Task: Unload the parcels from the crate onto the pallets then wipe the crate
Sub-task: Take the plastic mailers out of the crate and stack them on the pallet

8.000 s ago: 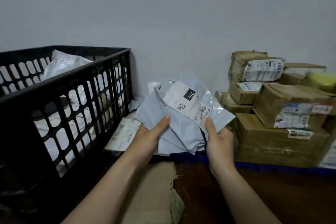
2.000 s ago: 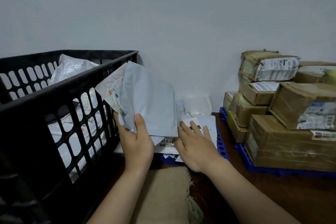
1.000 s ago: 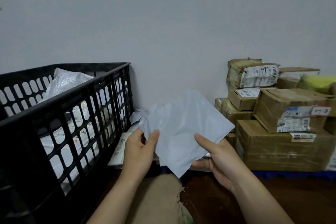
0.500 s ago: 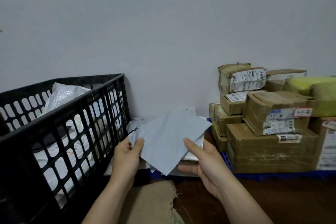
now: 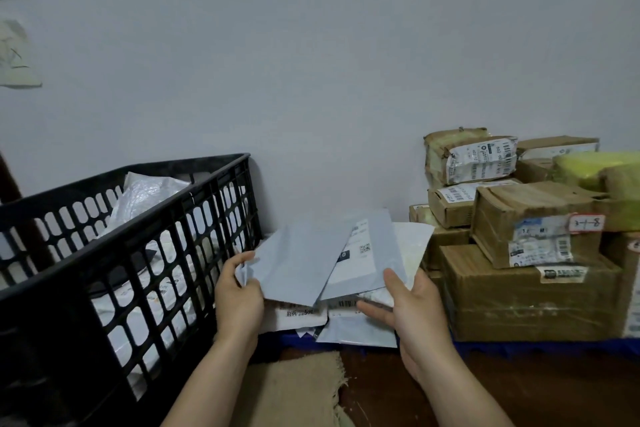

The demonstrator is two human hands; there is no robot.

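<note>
The black slatted crate (image 5: 104,237) stands at the left, with white plastic parcels (image 5: 145,194) still inside. My left hand (image 5: 239,295) pinches the left corner of a plain grey mailer (image 5: 298,263). My right hand (image 5: 412,308) grips a labelled grey mailer (image 5: 367,253) and a white one (image 5: 412,246), thumb on top and fingers under. The three are fanned out just above a pile of flat mailers (image 5: 356,326) lying on the blue pallet (image 5: 519,345).
Taped cardboard boxes (image 5: 526,298) are stacked on the pallet's right part, up against the white wall. A burlap cloth (image 5: 294,388) lies on the dark floor in front, between my forearms. The crate sits close to the pallet's left end.
The single grey mailer I held has spread into a fan, with a labelled one now showing. Both hands have moved slightly right and down toward the pile.
</note>
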